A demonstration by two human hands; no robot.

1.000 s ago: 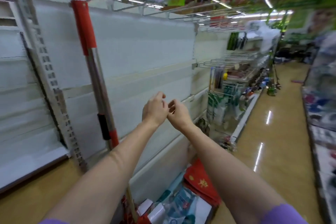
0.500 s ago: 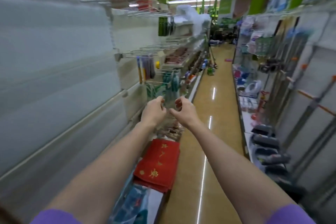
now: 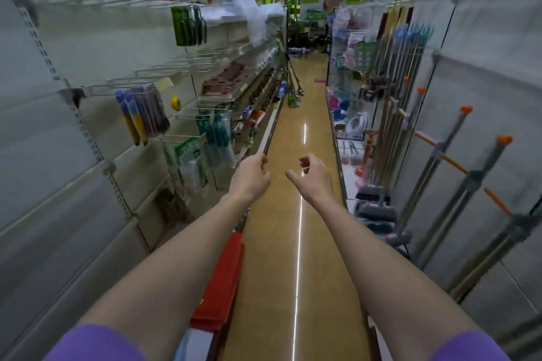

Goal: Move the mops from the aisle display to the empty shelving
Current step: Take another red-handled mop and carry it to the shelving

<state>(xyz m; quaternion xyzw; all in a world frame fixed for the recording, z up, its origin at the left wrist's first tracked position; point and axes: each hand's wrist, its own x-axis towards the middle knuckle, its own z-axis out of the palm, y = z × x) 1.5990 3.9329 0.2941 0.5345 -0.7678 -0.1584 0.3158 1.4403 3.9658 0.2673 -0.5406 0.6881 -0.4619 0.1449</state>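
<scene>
Apart now, both hands (image 3: pixel 249 176) (image 3: pixel 312 177) hang loosely curled, seemingly empty, near mops (image 3: pixel 434 173).

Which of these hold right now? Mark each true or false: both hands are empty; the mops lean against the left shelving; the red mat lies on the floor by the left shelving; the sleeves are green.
1. Both hands are empty: true. The left hand and right hand hold nothing.
2. The mops lean against the left shelving: false. The mops stand along the right side of the aisle.
3. The red mat lies low beside the left shelving: true.
4. The sleeves are green: false. The sleeves are purple.
</scene>
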